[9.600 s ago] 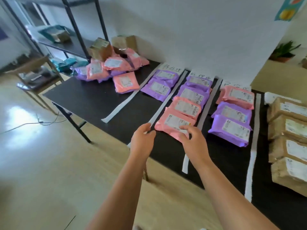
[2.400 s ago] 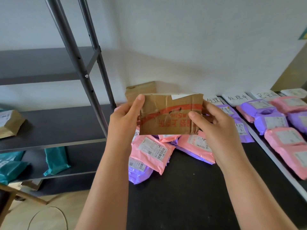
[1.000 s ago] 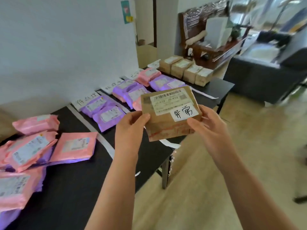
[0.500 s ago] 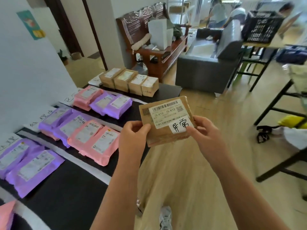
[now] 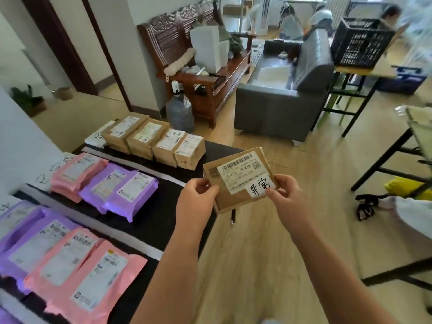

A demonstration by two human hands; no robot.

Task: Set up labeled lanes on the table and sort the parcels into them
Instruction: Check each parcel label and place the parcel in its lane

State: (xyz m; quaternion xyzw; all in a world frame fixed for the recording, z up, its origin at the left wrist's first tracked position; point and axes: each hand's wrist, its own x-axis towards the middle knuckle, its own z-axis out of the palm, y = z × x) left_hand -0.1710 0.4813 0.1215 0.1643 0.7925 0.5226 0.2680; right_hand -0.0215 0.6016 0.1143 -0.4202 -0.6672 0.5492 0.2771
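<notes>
I hold a small brown cardboard parcel [image 5: 238,181] with a shipping label and a handwritten white sticker, lifted off the table's front edge. My left hand [image 5: 195,201] grips its left edge and my right hand [image 5: 287,195] grips its right edge. On the black table [image 5: 161,220], white strips [image 5: 142,246] divide lanes. The far lane holds a row of several brown boxes [image 5: 154,141]. The neighbouring lane holds pink and purple mailer bags [image 5: 105,183]. The nearest lane holds more purple and pink bags [image 5: 70,263]. Handwritten paper labels [image 5: 52,169] lie along the wall.
A grey sofa [image 5: 285,92] and a carved wooden bench [image 5: 201,66] stand beyond the table's end, with a water jug [image 5: 179,111] on the floor. A black crate [image 5: 362,40] sits on a table at the right. People are in the far background.
I have walked along the table toward its far end with the brown parcel held in both hands; the view has swung so the brown-box lane is closer.
</notes>
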